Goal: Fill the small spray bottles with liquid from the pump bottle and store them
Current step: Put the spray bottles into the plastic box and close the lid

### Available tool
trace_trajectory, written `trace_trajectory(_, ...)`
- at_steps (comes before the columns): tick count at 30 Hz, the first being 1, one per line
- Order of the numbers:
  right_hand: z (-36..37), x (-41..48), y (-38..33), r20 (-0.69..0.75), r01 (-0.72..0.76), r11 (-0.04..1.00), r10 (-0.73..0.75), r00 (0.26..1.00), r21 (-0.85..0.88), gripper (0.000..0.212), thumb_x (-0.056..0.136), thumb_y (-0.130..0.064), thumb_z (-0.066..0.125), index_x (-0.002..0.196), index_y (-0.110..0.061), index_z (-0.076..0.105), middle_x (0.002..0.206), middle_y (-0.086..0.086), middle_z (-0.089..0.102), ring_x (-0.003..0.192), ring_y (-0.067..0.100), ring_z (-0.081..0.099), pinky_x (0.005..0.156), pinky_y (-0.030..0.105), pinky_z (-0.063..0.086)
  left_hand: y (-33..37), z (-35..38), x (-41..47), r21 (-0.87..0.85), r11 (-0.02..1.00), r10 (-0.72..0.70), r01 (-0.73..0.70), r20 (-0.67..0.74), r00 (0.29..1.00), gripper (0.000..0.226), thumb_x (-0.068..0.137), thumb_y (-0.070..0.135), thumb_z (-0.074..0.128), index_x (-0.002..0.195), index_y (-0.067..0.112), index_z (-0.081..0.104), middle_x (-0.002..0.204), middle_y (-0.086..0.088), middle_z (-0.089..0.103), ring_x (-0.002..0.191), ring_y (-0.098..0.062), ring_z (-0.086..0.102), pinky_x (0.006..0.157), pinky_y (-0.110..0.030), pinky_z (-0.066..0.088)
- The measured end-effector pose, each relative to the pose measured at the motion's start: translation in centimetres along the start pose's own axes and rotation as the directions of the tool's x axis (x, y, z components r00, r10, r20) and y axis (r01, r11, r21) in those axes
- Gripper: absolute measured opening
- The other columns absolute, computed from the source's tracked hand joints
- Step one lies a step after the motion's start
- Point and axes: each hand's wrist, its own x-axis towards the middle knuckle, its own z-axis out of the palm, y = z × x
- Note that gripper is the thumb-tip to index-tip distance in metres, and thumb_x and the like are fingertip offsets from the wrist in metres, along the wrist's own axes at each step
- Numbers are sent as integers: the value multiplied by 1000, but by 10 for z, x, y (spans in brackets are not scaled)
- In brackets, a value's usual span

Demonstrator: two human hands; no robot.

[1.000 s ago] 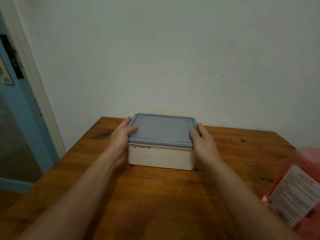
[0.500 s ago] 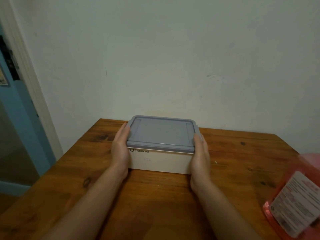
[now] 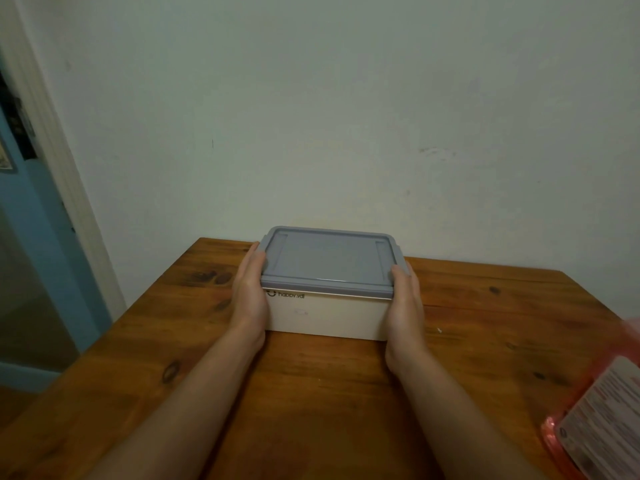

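Head view. White storage box (image 3: 327,318) with grey lid (image 3: 329,263) seated flat on top, standing on wooden tabletop (image 3: 311,403) toward the far edge, close to the pale wall (image 3: 346,116). Lid closed, edges flush all round. Dark logo and lettering on the box's front face, upper left corner; exact wording not legible.

Left hand (image 3: 250,291) pressed flat against the box's left side, fingers extended along the lid's left edge, thumb side uppermost. Right hand (image 3: 405,303) pressed flat against the box's right side, fingertips at the lid's near right corner. Both hands opened out, palms facing one another, clamping the box between them; not curled round any part of it. Box base in contact with tabletop. Both forearms bare, running from the lower frame toward the box.

Red translucent pump bottle (image 3: 599,414) at lower right edge of frame, only partly in view, white printed label facing the camera; blurred, pump head not discernible. Well apart from the box and from the right hand. Cannot tell whether it stands on the tabletop.

Small spray bottles not visible; box contents hidden by lid.

Blue door frame (image 3: 31,244) with white trim at left of frame, beside the tabletop's left edge.
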Motion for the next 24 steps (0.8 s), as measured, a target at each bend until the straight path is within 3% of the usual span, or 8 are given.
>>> trace_trajectory(5, 5, 10, 2, -4, -8, 1000, 8, 1000, -18, 62, 86, -55, 46, 145, -37, 38, 140, 5, 53, 124, 28, 51, 104, 53, 43, -1, 4, 9, 1, 1000, -14, 14, 24, 1000, 43, 94, 47, 48, 133, 32, 55, 121, -8, 65, 107, -29, 63, 76, -37, 52)
trace_trajectory(10, 7, 24, 5, 2, 3, 1000, -3, 1000, -18, 52, 95, -48, 44, 145, -37, 38, 138, 4, 53, 123, 27, 52, 104, 53, 44, -2, 8, 22, 16, 1000, -18, 17, 28, 999, 44, 92, 49, 48, 132, 33, 55, 121, -9, 65, 108, -30, 63, 74, -37, 51)
trace_trajectory(13, 8, 31, 4, 11, -1, 1000, 1, 1000, -7, 49, 97, -45, 43, 145, -35, 39, 134, 6, 56, 117, 26, 55, 97, 47, 49, -5, 11, 30, 17, 1000, -19, 18, 31, 999, 42, 94, 47, 47, 133, 33, 54, 119, -11, 64, 106, -31, 63, 70, -36, 51)
trace_trajectory(17, 11, 43, 3, 9, -2, 1000, 2, 1000, -4, 48, 99, -40, 43, 146, -32, 39, 132, 5, 56, 113, 22, 55, 73, 30, 47, -7, 15, 39, 6, 1000, -21, 20, 21, 1000, 44, 92, 47, 47, 134, 35, 54, 120, -9, 65, 106, -29, 63, 75, -38, 52)
trace_trajectory(24, 16, 62, 5, 20, -10, 1000, 10, 1000, -15, 48, 99, -41, 42, 145, -33, 39, 128, 5, 58, 107, 20, 57, 71, 31, 47, -10, 22, 57, -2, 999, -40, 40, -3, 999, 44, 90, 48, 48, 132, 36, 55, 120, -7, 66, 106, -28, 64, 88, -45, 54)
